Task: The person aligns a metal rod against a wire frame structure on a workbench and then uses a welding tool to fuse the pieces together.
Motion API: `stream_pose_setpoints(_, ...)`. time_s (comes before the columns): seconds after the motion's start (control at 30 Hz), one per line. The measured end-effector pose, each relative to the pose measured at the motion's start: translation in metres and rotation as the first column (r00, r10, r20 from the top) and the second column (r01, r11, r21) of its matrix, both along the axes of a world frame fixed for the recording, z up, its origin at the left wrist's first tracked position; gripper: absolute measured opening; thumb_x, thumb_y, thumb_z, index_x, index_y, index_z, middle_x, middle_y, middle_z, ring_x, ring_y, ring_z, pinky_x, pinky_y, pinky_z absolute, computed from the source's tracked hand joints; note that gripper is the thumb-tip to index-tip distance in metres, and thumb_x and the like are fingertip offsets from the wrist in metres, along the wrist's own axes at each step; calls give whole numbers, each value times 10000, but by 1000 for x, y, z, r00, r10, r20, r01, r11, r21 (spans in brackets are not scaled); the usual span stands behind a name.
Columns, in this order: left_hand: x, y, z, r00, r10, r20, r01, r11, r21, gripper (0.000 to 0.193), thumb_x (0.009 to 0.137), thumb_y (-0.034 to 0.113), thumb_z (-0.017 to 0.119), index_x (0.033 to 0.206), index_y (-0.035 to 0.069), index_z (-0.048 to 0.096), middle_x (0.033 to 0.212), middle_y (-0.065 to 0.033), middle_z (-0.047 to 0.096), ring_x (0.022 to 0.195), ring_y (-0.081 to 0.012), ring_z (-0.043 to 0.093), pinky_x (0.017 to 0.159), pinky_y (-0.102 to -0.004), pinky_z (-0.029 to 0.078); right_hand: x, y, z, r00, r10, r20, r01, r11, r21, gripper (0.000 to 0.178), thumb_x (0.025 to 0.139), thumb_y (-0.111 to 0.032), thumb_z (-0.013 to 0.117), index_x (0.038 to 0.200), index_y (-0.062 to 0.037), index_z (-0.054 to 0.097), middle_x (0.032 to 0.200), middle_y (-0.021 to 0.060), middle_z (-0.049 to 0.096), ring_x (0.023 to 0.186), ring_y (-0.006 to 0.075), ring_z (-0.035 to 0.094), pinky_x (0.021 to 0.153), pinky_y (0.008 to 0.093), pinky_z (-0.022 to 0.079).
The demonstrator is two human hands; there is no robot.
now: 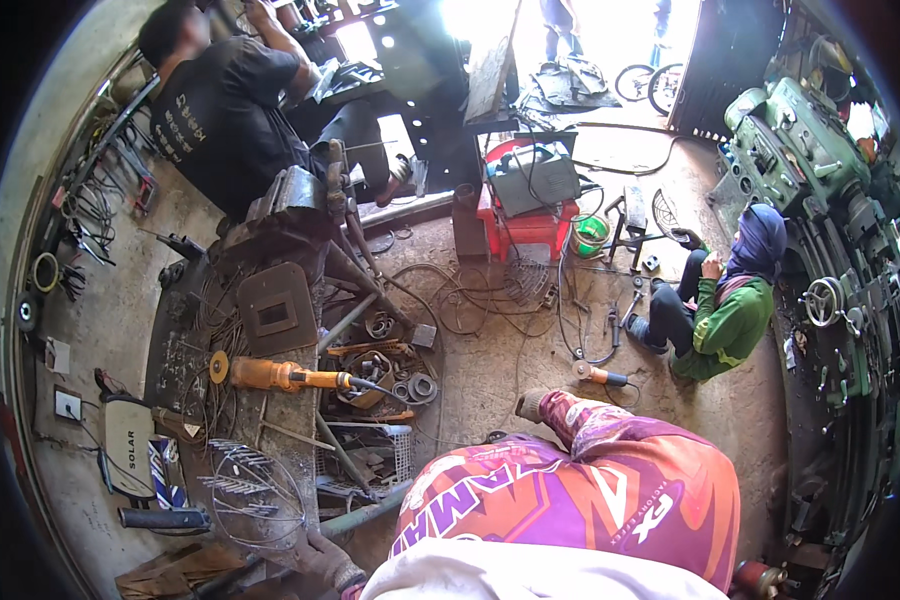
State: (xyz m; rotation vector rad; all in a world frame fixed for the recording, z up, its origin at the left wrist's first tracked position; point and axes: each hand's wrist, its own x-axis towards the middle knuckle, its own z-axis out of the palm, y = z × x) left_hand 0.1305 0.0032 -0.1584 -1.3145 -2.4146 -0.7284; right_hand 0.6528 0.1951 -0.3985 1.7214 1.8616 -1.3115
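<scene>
Left hand: the hand is at the lower rim of a round wire fan guard; whether its fingers close on the wire or only rest there, I cannot tell.
Right hand: the gloved hand is held out over the floor, nearest the small orange angle grinder but apart from it; its fingers are hidden, so its grip cannot be told.
Wire fan guard: one at the left hand, beside the workbench, with grey metal strips showing at it (too tangled to count).
Handling: probably light and springy, its thin wires easily bent; the thicker outer rim looks the better hold, clear of the strips.
Angle grinders: two, the small one on the floor and a larger orange one on the bench.
Welding shield: one, dark with a rectangular window.
Green bucket: one, beside the red crate.
Lathe handwheel: one plainly seen.
Co-workers: two nearby, one in black, one in green.
</scene>
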Motion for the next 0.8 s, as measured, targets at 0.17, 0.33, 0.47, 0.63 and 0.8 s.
stream_pose_setpoints(0.17, -5, -4, -6, 1000, -6, 25, 5, 999, 43, 276, 918, 188, 657, 1065, -36, 723, 991, -253, 712, 925, -417, 664, 864, -498, 522, -7, -6, 29, 1000, 1, 12, -1, 1000, 13, 411, 901, -403, 557, 1064, -86, 761, 907, 153, 751, 873, 323, 716, 787, 453, 534)
stream_pose_setpoints(0.33, -8, -9, -3, 994, 9, 105, -15, 998, 64, 275, 938, 206, 674, 1068, -30, 728, 996, -240, 722, 948, -390, 677, 879, -463, 534, -13, -13, 51, 997, -79, -16, 78, 995, -61, 468, 909, -441, 561, 1147, -83, 746, 943, 143, 760, 962, 303, 724, 840, 451, 540)
stream_pose_setpoints(0.47, 25, -5, 40, 935, 121, 335, -123, 992, -15, 295, 982, 221, 650, 1124, -31, 705, 1092, -235, 714, 1008, -348, 677, 922, -426, 529, -9, -14, 32, 990, -144, -12, 140, 978, -154, 468, 899, -436, 576, 1162, -86, 744, 940, 114, 767, 895, 271, 735, 805, 432, 553)
stream_pose_setpoints(0.63, -30, -17, 8, 1000, 27, -11, -24, 985, 169, 337, 1040, 212, 583, 1231, -59, 644, 1230, -220, 679, 1142, -299, 641, 1018, -388, 489, -7, -12, 17, 981, -194, 9, 192, 961, -200, 402, 899, -405, 569, 1138, -148, 765, 896, 74, 765, 758, 209, 734, 713, 381, 565)
stream_pose_setpoints(0.8, -23, -3, 42, 973, -70, 218, 21, 975, 221, 334, 1046, 188, 571, 1259, -62, 629, 1236, -219, 679, 1144, -293, 645, 1030, -380, 481, -7, -4, 18, 990, -143, 16, 144, 978, -149, 392, 900, -405, 555, 1126, -167, 771, 880, 70, 760, 753, 207, 728, 702, 378, 558)
